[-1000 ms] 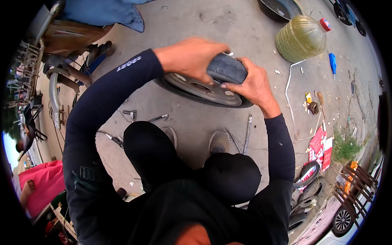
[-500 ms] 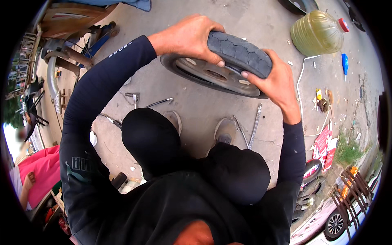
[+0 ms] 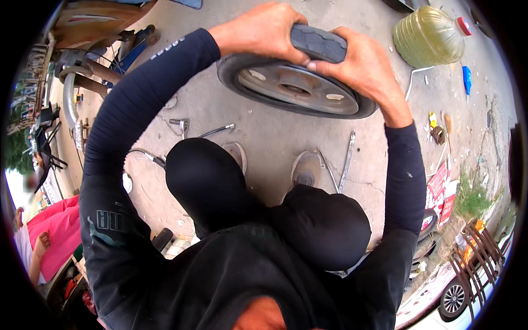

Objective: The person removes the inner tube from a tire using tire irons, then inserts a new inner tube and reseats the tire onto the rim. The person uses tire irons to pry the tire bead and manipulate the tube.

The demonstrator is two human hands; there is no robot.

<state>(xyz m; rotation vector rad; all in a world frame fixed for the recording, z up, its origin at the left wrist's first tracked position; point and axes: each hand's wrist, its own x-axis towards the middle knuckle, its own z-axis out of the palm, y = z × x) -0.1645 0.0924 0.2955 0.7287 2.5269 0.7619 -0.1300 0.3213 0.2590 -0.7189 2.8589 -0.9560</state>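
A small wheel with a grey metal rim [image 3: 316, 91] and a black rubber tyre [image 3: 318, 45] is tilted in front of me, its rim face toward me. My left hand [image 3: 269, 32] is closed over the top of the tyre, left of a short stretch of visible tread. Just right of that stretch, my right hand [image 3: 358, 61] grips the tyre too. Both thumbs press on its near side, their tips close together. My fingers on the tyre's far side are hidden.
Metal bars [image 3: 347, 162] lie by my right shoe, and a T-shaped tool [image 3: 183, 126] and a short rod [image 3: 217, 130] near my left. A large jug of yellowish liquid [image 3: 429, 37] and a blue bottle [image 3: 467, 80] stand right. Someone in pink [image 3: 55, 234] is at left.
My hands have come closer together along the tyre, the right one shifting left and up. The wheel's rim face has turned more toward me, and less tread shows.
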